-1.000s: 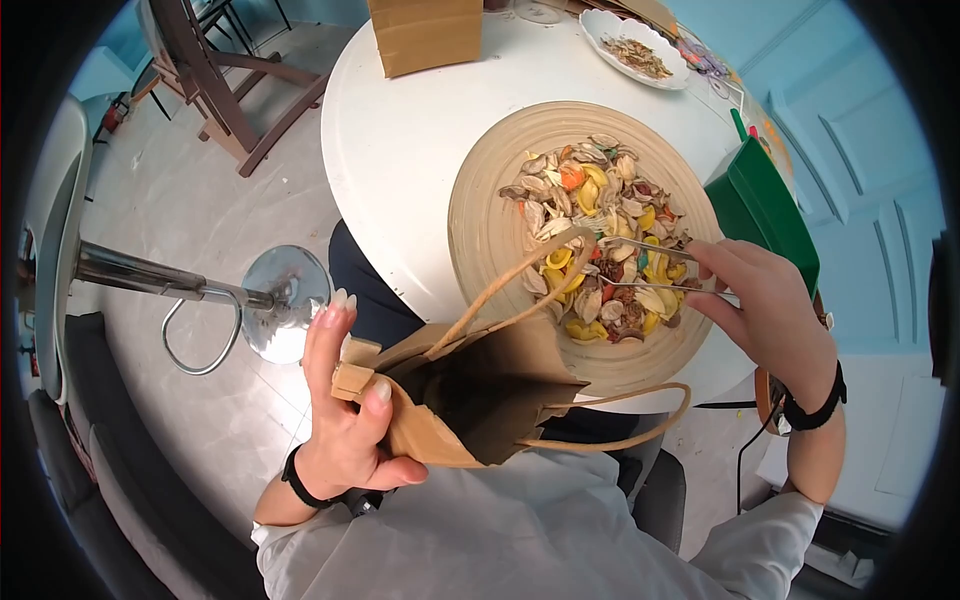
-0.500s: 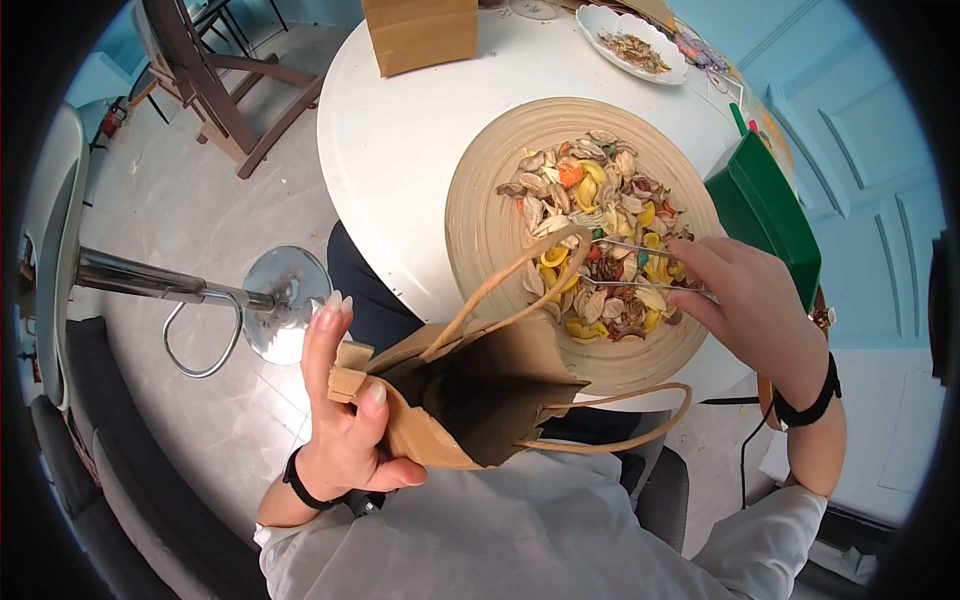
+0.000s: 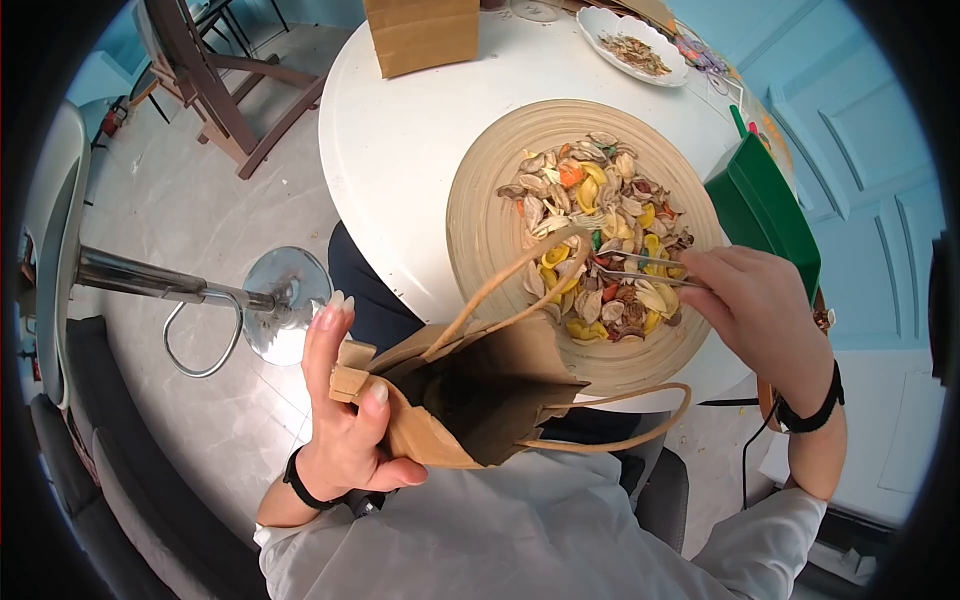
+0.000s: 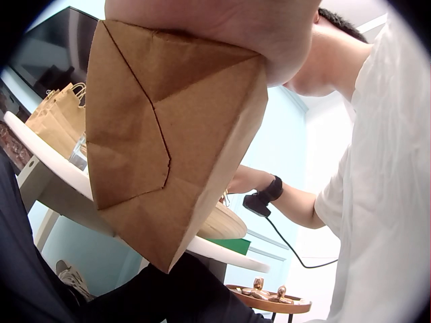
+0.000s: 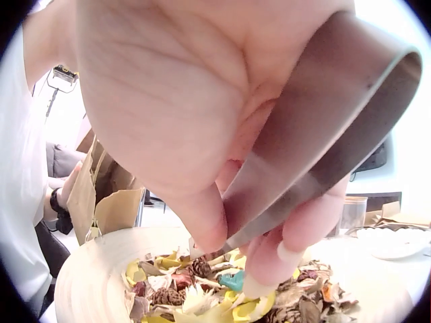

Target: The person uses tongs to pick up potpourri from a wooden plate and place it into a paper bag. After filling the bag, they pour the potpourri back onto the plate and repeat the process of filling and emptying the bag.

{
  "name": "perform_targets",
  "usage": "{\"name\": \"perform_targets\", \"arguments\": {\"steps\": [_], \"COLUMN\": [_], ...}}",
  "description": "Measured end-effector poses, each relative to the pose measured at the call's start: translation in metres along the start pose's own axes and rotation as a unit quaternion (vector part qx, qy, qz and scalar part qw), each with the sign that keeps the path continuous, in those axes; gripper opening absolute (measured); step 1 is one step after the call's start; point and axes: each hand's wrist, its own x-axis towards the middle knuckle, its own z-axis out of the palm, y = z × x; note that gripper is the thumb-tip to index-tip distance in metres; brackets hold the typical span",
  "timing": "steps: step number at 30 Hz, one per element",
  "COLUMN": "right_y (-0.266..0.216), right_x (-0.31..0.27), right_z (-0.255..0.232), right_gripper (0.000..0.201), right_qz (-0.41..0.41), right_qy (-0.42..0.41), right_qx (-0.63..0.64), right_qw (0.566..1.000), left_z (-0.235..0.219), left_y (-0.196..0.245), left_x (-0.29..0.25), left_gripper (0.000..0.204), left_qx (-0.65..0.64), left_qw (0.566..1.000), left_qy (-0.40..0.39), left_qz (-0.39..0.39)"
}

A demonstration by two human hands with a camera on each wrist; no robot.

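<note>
My left hand (image 3: 345,430) holds an upright brown paper bag (image 3: 425,430) by its left side, fingers and thumb about the folded edge. The bag's mouth gapes, and its twisted handles reach out toward the plate. Between thumb and fingers, my right hand (image 3: 765,300) pinches metal tongs (image 5: 316,114), whose arms are nearly together. Their tips reach down among the potpourri (image 3: 590,190), a heap of dried petals, yellow curls and small pinecones (image 5: 166,296). Beneath it lies a round wooden plate (image 3: 478,250). I cannot tell whether the tips grip a piece.
Another brown paper bag (image 3: 425,35) stands at the table's far left. A white scalloped dish (image 3: 598,30) with dried bits sits at the back. Right of the plate is a green container (image 3: 765,195). A metal stool base (image 3: 285,300) stands on the floor at left.
The tongs' arms have drawn together among the potpourri, with the right hand's thumb and fingers closer. The left hand and its bag have stayed almost still.
</note>
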Motion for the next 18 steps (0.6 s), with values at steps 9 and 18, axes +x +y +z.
{"name": "perform_targets", "arguments": {"steps": [9,18], "right_y": [-0.016,-0.005], "right_x": [-0.002,0.008], "right_z": [-0.035,0.01], "right_gripper": [0.035,0.032], "right_qz": [-0.001,-0.03], "right_qy": [-0.028,-0.001], "right_qx": [0.22,0.02], "right_qw": [0.975,0.999], "left_z": [0.0,0.0], "left_y": [0.0,-0.001], "left_x": [0.0,-0.001], "left_gripper": [0.082,0.081], "left_qx": [0.0,0.003], "left_qw": [1.0,1.0], "left_qy": [-0.006,-0.008], "left_qz": [-0.003,-0.002]}}
